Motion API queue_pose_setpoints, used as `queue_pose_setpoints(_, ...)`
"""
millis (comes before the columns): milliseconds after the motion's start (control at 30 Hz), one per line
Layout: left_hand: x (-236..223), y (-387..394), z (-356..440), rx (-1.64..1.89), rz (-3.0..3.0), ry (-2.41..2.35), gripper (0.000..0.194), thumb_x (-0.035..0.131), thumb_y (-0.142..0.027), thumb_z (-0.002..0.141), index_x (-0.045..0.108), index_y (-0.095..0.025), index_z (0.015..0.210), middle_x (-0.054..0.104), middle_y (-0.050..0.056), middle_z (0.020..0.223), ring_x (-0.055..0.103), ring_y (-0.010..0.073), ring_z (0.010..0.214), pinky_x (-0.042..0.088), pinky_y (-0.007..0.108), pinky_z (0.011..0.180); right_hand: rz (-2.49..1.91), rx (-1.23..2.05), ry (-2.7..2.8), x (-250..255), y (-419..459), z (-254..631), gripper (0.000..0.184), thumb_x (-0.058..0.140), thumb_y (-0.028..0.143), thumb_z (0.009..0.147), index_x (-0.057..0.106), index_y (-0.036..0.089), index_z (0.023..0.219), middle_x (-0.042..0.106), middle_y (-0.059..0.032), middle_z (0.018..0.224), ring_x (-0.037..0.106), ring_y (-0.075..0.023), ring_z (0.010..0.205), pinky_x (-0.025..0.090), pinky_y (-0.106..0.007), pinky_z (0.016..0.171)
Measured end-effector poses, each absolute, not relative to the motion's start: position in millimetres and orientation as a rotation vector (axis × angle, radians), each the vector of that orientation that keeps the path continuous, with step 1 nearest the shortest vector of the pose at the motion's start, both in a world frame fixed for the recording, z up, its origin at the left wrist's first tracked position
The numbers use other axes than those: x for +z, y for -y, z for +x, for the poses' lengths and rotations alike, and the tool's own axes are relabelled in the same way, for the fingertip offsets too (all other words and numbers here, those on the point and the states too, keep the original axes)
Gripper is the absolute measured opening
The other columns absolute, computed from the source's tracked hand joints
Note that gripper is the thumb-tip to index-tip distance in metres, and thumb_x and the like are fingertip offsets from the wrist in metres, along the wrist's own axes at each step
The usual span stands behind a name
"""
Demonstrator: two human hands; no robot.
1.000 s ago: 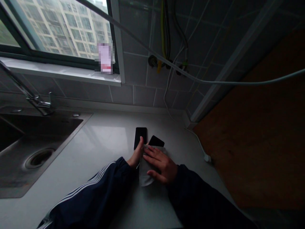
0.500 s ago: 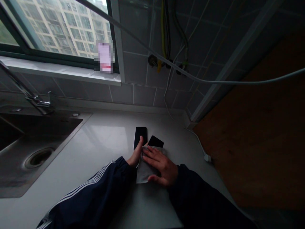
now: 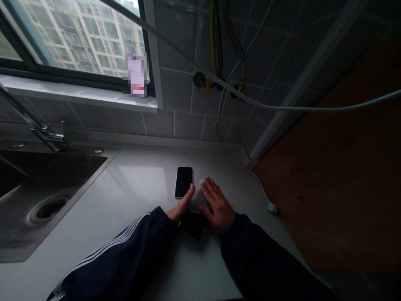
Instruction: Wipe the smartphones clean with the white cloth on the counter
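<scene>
Two black phones lie on the white counter (image 3: pixel 134 188). One phone (image 3: pixel 184 182) is bare, just beyond my left hand. The second phone (image 3: pixel 193 225) shows its near end below my hands. A grey cloth (image 3: pixel 198 197) covers its far end. My right hand (image 3: pixel 217 205) lies flat on the cloth with fingers stretched out, pressing it onto that phone. Beside the phone's left edge rests my left hand (image 3: pixel 181 207), fingers extended, their tip near the bare phone's bottom corner.
A steel sink (image 3: pixel 40 196) with a tap (image 3: pixel 46 136) fills the left. A window ledge (image 3: pixel 78 94) runs above tiled wall. White cables (image 3: pixel 250 175) run down the wall to a plug (image 3: pixel 271 207) at the counter's right. A brown panel (image 3: pixel 344 167) stands at right.
My right hand slid the cloth away from me along the second phone. The phone's far end is now covered and its near end is bared. My left hand stayed beside it.
</scene>
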State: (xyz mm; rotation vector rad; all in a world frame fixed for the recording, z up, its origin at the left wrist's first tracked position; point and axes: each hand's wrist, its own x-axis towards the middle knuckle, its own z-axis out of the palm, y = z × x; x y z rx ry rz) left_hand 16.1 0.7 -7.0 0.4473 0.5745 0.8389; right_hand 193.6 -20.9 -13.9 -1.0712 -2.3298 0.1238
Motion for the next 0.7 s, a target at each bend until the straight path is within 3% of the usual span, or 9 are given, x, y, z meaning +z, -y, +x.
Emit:
queue_pose_setpoints(167,-7,-2,10,0.881,0.486,-0.629,0.069,0.035,-0.061,0.102,0.061,-0.01,0.142,0.073,0.017,0.127,0.064,0.0273,0.127,0.039,0.038,0.117,-0.967,0.247,2.404,-15,24,191,0.075,0.039,0.061,0.104,0.029,0.015,0.162,0.026,-0.0163,0.169,0.017,-0.0338,0.158,0.028,-0.061,0.124)
queue_pose_setpoints(300,-2,-3,6,0.813,0.456,-0.722,0.078,0.03,-0.068,0.1,0.066,-0.008,0.135,0.078,0.018,0.111,0.072,0.0281,0.112,0.051,0.037,0.104,-0.846,0.397,2.429,-8,31,187,0.076,0.04,0.066,0.101,0.039,0.016,0.158,0.034,-0.0141,0.166,0.023,-0.0325,0.157,0.027,-0.059,0.125)
queue_pose_setpoints(500,4,-3,8,0.856,0.424,-0.652,0.081,0.022,-0.067,0.101,0.068,-0.008,0.131,0.079,0.018,0.098,0.077,0.0251,0.092,0.058,0.031,0.086,-0.703,0.499,2.444,-4,37,183,0.066,0.035,0.059,0.105,0.044,0.018,0.155,0.041,-0.0122,0.163,0.027,-0.028,0.156,0.027,-0.057,0.125)
queue_pose_setpoints(700,-4,-1,8,0.836,0.415,-0.614,0.076,0.032,-0.067,0.1,0.062,-0.009,0.139,0.076,0.019,0.115,0.074,0.0285,0.107,0.053,0.038,0.1,-0.847,0.3,2.408,-14,29,185,0.066,0.031,0.058,0.106,0.037,0.019,0.159,0.031,-0.0104,0.167,0.023,-0.0285,0.157,0.03,-0.056,0.125)
